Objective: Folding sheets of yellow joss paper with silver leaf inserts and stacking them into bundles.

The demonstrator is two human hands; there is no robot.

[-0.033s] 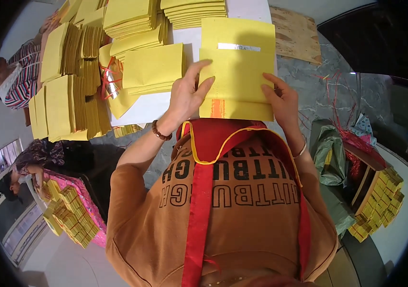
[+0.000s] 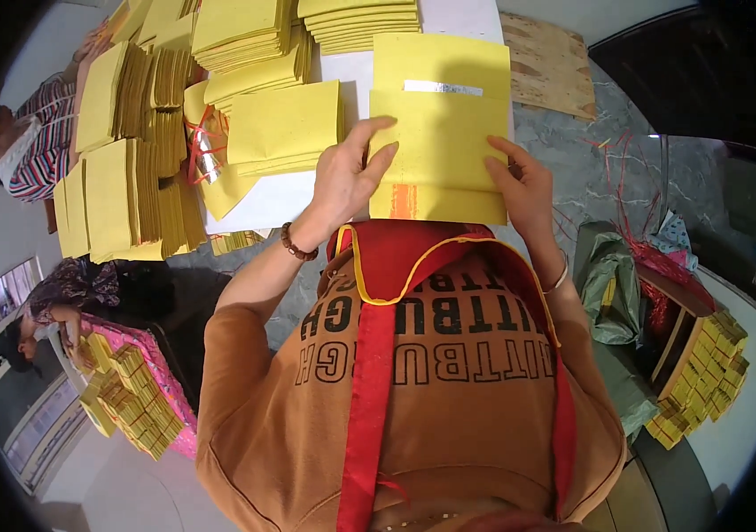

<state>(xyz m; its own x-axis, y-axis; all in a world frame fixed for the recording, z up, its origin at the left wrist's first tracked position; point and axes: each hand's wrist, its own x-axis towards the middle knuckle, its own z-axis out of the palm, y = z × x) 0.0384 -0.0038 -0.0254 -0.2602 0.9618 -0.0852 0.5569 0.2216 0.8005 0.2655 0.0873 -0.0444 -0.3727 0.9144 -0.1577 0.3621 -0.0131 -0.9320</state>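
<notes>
Your left hand [image 2: 347, 177] and right hand [image 2: 520, 182] both press a yellow paper sheet [image 2: 440, 133] flat at the near edge of the white tabletop [image 2: 263, 199], fingers closed on its side edges; nothing has shifted yet. A silver foil strip [image 2: 443, 87] crosses it, an orange patch [image 2: 404, 200] below. Yellow stacks [image 2: 245, 35] crowd the far-left corner, possibly bundled.
</notes>
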